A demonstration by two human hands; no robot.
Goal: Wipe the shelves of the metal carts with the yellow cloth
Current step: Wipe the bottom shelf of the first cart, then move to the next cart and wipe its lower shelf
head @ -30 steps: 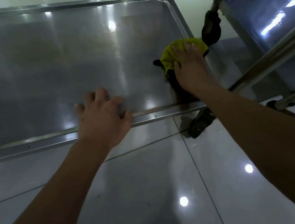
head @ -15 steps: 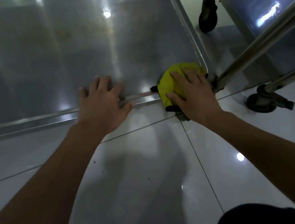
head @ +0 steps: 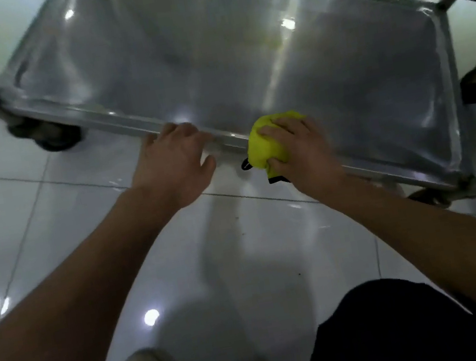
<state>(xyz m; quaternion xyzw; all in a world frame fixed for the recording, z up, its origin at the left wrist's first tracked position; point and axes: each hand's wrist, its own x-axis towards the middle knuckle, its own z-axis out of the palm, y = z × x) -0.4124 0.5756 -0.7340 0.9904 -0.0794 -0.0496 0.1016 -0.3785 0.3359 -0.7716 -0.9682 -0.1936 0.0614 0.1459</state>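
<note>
No readable text, label, brand, number or sign shows on anything here.

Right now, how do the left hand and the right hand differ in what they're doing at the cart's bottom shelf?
The left hand holds nothing and rests its fingers on the shelf's front rim; the right hand grips the yellow cloth. The left hand lies left of the cloth, bare on metal; the right hand presses the cloth over that rim. Both sit at the same front edge.

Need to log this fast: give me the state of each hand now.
Left hand: open, fingers resting on the front rim of the cart shelf, holding nothing.
Right hand: grips the yellow cloth at the shelf's front edge.
</note>
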